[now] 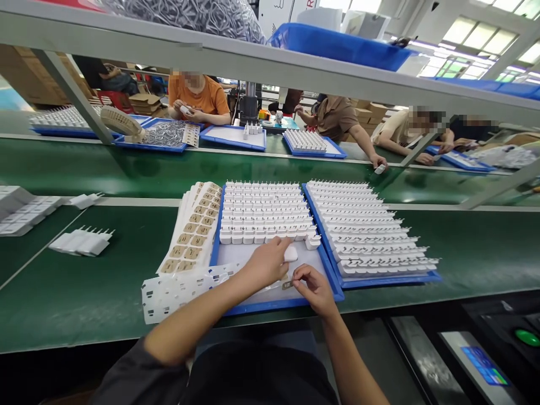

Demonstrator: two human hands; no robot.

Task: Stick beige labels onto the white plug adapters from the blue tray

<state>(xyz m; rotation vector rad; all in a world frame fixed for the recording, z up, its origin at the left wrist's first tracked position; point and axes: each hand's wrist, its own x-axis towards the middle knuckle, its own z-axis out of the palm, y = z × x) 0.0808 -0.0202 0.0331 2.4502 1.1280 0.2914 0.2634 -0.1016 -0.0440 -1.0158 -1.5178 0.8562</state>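
Observation:
My left hand [266,263] is closed around a small white charger plug [291,254] over the near part of a blue tray [287,302]. My right hand [313,287] pinches a small label sticker [287,285] just below the plug. Behind my hands the tray holds several rows of white charger plugs [264,212]. A sheet of brown label stickers [194,230] lies to the tray's left, and a used white backing sheet [177,292] lies in front of it.
A second blue tray [392,279] of white plugs with prongs sits to the right. Loose plugs [81,241] lie at left on the green bench. Beyond the conveyor belt [126,169], several people work at other trays. A green button [527,337] is at lower right.

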